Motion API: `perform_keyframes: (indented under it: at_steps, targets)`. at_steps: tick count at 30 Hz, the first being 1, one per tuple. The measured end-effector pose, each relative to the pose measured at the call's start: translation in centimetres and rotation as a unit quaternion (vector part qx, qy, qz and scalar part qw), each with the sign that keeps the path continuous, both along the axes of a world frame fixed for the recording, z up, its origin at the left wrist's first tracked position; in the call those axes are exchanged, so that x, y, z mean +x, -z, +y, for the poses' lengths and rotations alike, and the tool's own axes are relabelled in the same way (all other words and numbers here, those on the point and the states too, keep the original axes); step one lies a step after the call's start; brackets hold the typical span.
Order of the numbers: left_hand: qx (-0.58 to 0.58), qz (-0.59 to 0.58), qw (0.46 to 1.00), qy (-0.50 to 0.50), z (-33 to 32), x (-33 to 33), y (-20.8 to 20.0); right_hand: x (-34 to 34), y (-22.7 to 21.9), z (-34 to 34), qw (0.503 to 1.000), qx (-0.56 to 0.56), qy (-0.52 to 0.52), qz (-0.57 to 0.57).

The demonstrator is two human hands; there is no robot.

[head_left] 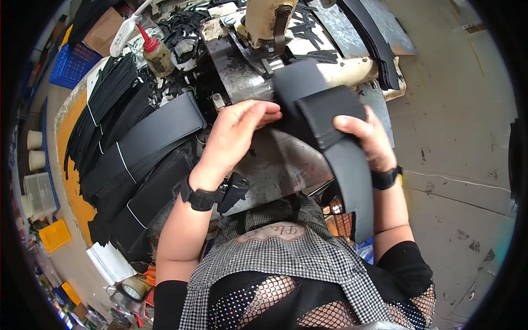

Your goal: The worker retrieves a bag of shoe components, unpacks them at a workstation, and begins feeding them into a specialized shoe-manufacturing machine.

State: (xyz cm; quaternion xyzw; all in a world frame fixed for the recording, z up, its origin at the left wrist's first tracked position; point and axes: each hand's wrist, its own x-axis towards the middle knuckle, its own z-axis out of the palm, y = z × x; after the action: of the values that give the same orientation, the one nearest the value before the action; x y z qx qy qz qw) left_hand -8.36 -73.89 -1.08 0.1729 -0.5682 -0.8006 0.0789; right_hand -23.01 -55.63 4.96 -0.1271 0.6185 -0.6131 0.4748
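My right hand [371, 137] grips a wide, black, leather-like strap [352, 176], its thumb pressed on a folded-over part. The far end of the strap lies by the foot of a cream-coloured machine head [265, 25] that resembles a sewing machine's; the near end hangs down over the front edge of the worn metal work plate [286, 159]. Left of the strap, my left hand [236, 129] has its fingers stretched out, their tips close to the strap's edge. Whether they touch it I cannot tell. Nothing shows in that hand.
Bundles of black strips [148, 132], tied with white cord, lie on the left. Behind them stand a stained bottle with a red nozzle [157, 55] and heaps of black trimmings [190, 27]. More long black strips [374, 44] lie at the far right. A blue basket [74, 63] sits far left.
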Motion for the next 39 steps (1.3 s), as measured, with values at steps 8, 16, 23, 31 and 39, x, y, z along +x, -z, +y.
perform_keyframes:
  at_steps: [8,16,23,31,39]
  targets:
    - [-0.267,0.227,0.935,0.047,2.0,2.5,-2.7,1.3,-2.3,1.4,0.970,-0.058,-0.212,0.106]
    - [-0.125,-0.112,0.969,-0.183,1.7,3.7,1.5,2.4,2.1,-1.1,0.977,-0.019,-0.205,-0.062]
    - [0.066,-0.011,0.992,-0.104,0.1,0.9,1.3,2.1,1.3,-2.2,0.997,-0.015,-0.051,-0.063]
    - [-0.471,0.245,0.848,-0.008,1.3,0.9,-5.2,0.2,-2.1,1.9,0.968,-0.061,-0.198,0.143]
    - [-0.130,-0.089,0.972,-0.174,1.9,3.2,0.9,2.2,1.2,-1.1,0.972,0.008,-0.231,0.028]
